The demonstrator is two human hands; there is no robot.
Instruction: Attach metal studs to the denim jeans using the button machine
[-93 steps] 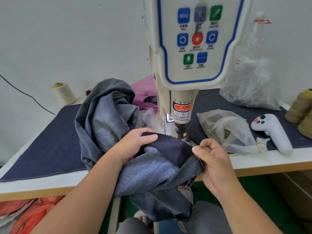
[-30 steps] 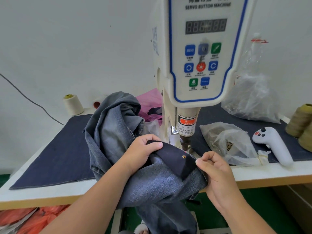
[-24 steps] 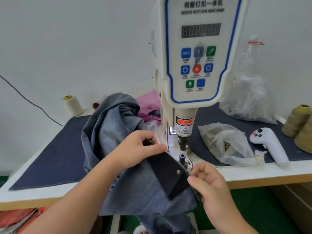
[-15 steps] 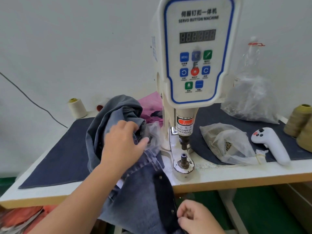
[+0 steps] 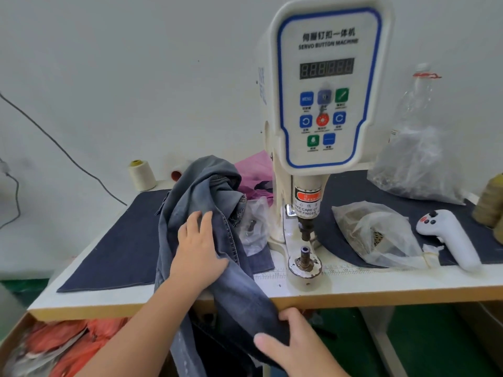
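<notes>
"SERVO BUTTON MACHINE" on button machine [image 5: 326, 85]

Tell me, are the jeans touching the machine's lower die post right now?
Apart. The head view shows the jeans lying left of the lower die post, with bare white table visible between them.

Left grip [image 5: 200, 250] flat, right grip [image 5: 292, 341] curled.
</notes>
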